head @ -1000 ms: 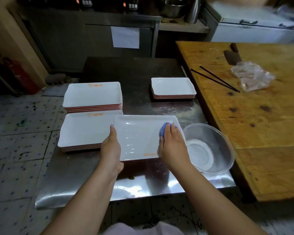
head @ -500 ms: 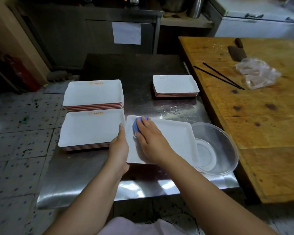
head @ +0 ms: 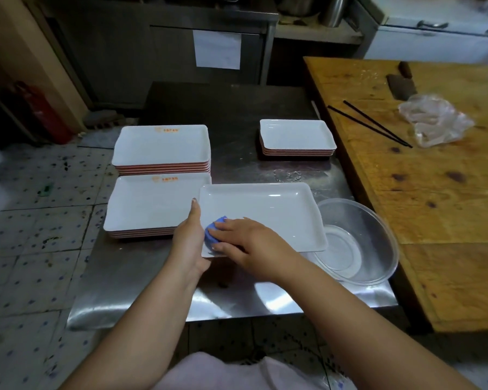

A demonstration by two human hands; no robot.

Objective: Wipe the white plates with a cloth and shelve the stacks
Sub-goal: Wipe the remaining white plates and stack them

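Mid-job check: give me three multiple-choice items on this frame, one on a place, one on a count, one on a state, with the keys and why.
1. Where does the clear bowl stand?
A. on the wooden table
B. on the steel table, right of the plate being wiped
C. on the floor

2. How many stacks of white plates stand on the steel table, not counting the plate being wiped?
A. one
B. three
C. five

3. What is the right hand doing?
A. pressing the blue cloth on the plate
B. lifting the chopsticks
C. hanging idle

Key: 1 B, the bowl sits beside the right edge of the plate being wiped. 2 B, two stacks at left and one at the far right. 3 A, its fingers lie over the cloth at the plate's near left corner, while the left hand steadies the left rim.
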